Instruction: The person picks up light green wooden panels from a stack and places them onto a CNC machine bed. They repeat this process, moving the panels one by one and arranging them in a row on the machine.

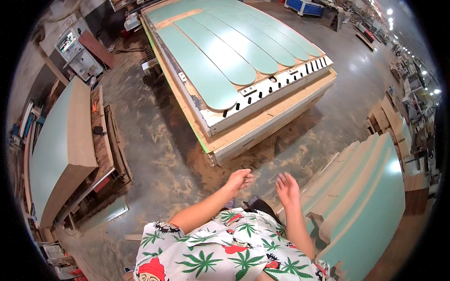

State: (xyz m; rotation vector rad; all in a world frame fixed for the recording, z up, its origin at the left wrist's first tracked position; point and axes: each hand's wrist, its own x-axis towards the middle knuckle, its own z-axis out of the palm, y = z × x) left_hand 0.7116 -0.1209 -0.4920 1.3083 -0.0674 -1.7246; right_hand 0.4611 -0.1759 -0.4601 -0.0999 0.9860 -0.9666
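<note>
Head view: holding nothing in half-curled left hand (241, 180) or spread right hand (287, 189); seeing green boards (199, 70) already cut on far table (262, 104), apparently awaiting removal.

Lettering too small or blurred to read, on a screen, a sign and a tag.
On the control cabinet (83, 63), the lit screen (67, 42) near the top edge shows pale characters and a patch of green, too small to make out; above it, a pale wall sign (69, 22) bears a reddish mark, its detail blurred. On the machine table (220, 125), a small white tag (183, 76) with dark marks sits along the left long edge, back from the near left corner, likewise illegible.
</note>
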